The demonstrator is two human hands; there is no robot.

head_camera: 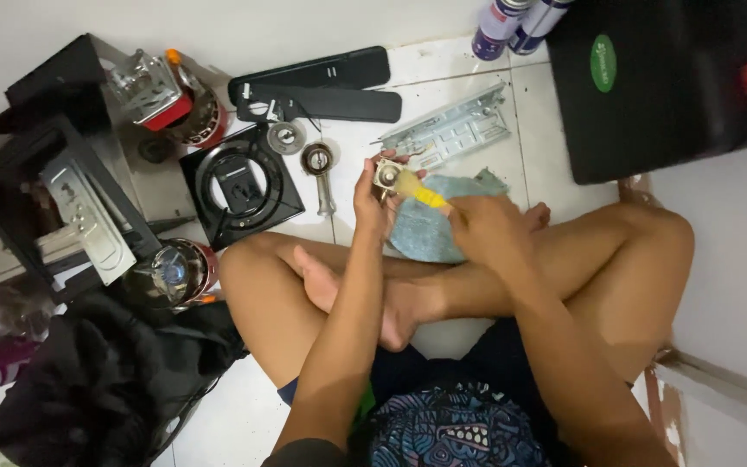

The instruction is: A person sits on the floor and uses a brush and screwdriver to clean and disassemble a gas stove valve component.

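Note:
My left hand [372, 201] holds a small metal valve part [386, 174] up over the floor. My right hand [488, 227] grips a brush with a yellow handle [428, 195], and its pale bristle end rests against the metal part. Both hands hover above my crossed legs. A grey-blue cloth [430, 227] lies on the tiles just under them.
Stove parts are spread on the white tiles: a black square burner plate [239, 183], a metal bracket [451, 131], black flat panels [322, 86], a round fitting with a stem [318, 164], gas canisters [179, 272]. A black case [659, 86] sits far right, spray cans [512, 22] behind, dark cloth [105, 380] at left.

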